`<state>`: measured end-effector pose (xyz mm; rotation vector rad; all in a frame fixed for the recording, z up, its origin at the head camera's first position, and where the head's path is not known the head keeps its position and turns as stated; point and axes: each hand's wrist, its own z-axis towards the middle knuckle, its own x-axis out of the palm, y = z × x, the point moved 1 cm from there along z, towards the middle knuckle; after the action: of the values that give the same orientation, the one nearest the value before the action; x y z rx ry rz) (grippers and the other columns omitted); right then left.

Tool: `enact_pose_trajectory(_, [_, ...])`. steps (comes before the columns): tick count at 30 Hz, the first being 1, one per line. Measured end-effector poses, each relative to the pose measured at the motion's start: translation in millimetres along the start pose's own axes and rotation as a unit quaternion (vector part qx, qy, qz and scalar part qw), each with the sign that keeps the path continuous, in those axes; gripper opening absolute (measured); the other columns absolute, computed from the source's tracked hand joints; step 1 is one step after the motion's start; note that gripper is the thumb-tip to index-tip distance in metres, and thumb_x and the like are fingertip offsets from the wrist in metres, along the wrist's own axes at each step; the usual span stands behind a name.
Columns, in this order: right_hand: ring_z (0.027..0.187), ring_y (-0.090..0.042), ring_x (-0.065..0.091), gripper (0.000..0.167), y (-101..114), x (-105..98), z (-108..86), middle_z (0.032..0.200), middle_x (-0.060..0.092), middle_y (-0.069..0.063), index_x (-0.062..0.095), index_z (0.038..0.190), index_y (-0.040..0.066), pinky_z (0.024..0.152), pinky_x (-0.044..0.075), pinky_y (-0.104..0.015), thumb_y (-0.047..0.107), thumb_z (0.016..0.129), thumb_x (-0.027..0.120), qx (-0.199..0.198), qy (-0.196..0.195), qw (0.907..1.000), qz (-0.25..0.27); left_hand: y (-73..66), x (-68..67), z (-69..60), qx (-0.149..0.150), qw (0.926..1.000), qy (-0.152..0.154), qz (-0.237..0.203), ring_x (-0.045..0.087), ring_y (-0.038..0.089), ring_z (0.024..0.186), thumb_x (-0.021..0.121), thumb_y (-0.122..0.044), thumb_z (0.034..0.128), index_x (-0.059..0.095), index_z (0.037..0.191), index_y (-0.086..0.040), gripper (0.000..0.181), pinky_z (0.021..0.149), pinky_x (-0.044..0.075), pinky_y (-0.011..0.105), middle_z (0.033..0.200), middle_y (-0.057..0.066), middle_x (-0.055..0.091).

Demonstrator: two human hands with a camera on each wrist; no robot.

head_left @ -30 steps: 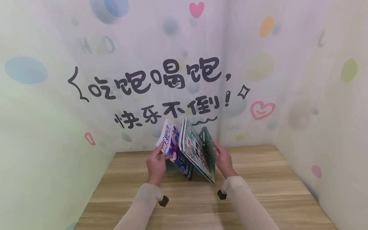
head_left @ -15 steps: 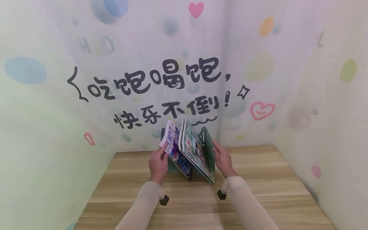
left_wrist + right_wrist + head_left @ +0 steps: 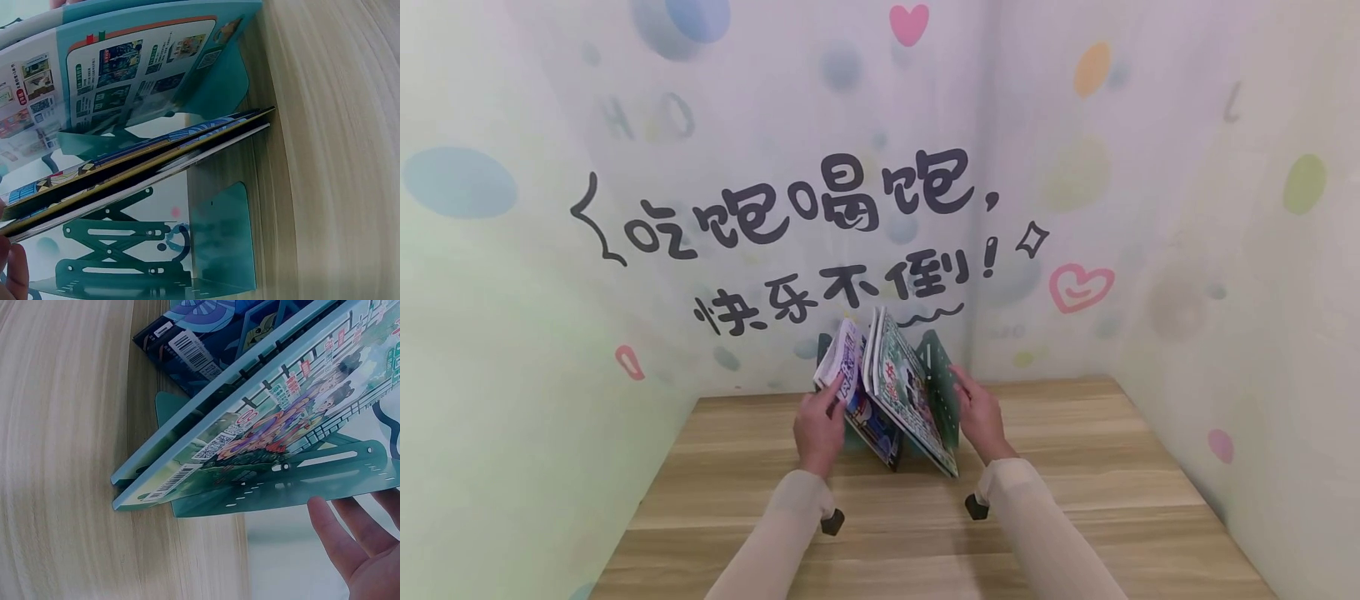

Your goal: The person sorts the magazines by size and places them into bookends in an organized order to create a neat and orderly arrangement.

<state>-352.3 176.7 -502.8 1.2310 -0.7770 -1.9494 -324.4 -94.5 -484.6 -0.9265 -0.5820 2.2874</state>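
My left hand (image 3: 820, 429) pinches the outer edges of thin purple-blue magazines (image 3: 867, 417), which lean at a slant. In the left wrist view, part of the thumb and a fingertip lie on either side of the magazines (image 3: 156, 156). My right hand (image 3: 982, 417) touches the side plate of a green metal bookshelf (image 3: 946, 392); in the right wrist view its fairly straight fingers (image 3: 334, 540) meet the plate's outer face. Between the hands, green-covered magazines (image 3: 910, 392) lean inside the bookshelf, their lower corners near the tabletop. Its crisscross folding back (image 3: 112, 250) shows in the left wrist view.
The wood-grain table (image 3: 910, 542) runs up to a pale wall (image 3: 850, 100) with dark lettering and coloured dots. Side walls (image 3: 1285, 350) close in on the left and right. The bookshelf's left end plate (image 3: 222, 240) stands apart from the purple-blue magazines.
My left hand has shifted right and slightly inward with the purple-blue magazines, whose tops now sit closer to the green ones. My right hand stays at the bookshelf's side plate.
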Motion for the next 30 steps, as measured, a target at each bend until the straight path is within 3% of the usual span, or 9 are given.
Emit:
enact_pose_trajectory(6, [0.076,-0.026,0.054,0.038,-0.3,0.4,-0.1,0.138,0.055,-0.010,0.054,0.141,0.023,0.064,0.045,-0.036,0.018,0.103,0.049,-0.001,0.002,1.0000,-0.005,0.9,4.9,-1.2,0.002,0.9999,-0.001,0.012,0.052,0.022,0.076,0.075,-0.008,0.0840,0.065,0.129,-0.024,0.049,0.063,0.048,0.037,0.094,0.007,0.068])
enact_pose_trajectory(12, [0.095,-0.027,0.059,0.039,-0.5,-0.3,-0.7,0.140,0.053,-0.010,0.053,0.141,0.022,0.074,0.047,-0.039,0.018,0.103,0.048,0.003,0.009,0.9999,-0.004,-1.0,4.5,-1.7,0.002,0.9999,-0.005,0.010,0.054,0.023,0.078,0.075,-0.008,0.0836,0.063,0.131,-0.021,0.050,0.066,0.050,0.037,0.102,0.009,0.070])
enact_pose_trajectory(16, [0.099,-0.028,0.059,0.038,-1.0,0.4,-0.6,0.140,0.053,-0.011,0.053,0.141,0.022,0.077,0.048,-0.041,0.019,0.104,0.048,0.001,0.012,0.9999,-0.004,0.5,4.4,-2.2,0.032,0.9991,-0.028,0.002,0.061,0.026,0.087,0.077,-0.005,0.0806,0.064,0.128,-0.015,0.051,0.075,0.055,0.040,0.110,0.010,0.069])
enact_pose_trajectory(22, [0.091,-0.028,0.058,0.038,-1.0,0.4,0.1,0.139,0.054,-0.011,0.053,0.141,0.022,0.072,0.047,-0.040,0.018,0.103,0.049,-0.004,0.006,0.9999,-0.007,3.4,5.3,-1.9,0.098,0.9931,-0.064,0.008,0.065,0.027,0.086,0.076,0.003,0.0782,0.067,0.117,-0.007,0.041,0.075,0.058,0.040,0.101,0.009,0.060])
enact_pose_trajectory(25, [0.096,-0.029,0.059,0.039,-0.6,-0.4,0.6,0.141,0.052,-0.010,0.052,0.142,0.022,0.073,0.047,-0.040,0.018,0.103,0.048,0.001,0.009,0.9999,-0.005,3.6,4.2,-1.9,0.109,0.9920,-0.064,0.000,0.065,0.026,0.087,0.075,0.007,0.0773,0.069,0.113,-0.006,0.039,0.076,0.058,0.039,0.101,0.008,0.060])
enact_pose_trajectory(30, [0.118,-0.030,0.056,0.039,-0.1,-0.6,0.5,0.143,0.050,-0.010,0.051,0.143,0.023,0.086,0.050,-0.046,0.020,0.104,0.047,0.011,0.017,0.9998,0.001,5.4,3.7,-3.4,0.105,0.9927,-0.058,-0.016,0.064,0.025,0.088,0.075,0.009,0.0764,0.070,0.110,-0.005,0.037,0.078,0.058,0.037,0.100,0.008,0.060])
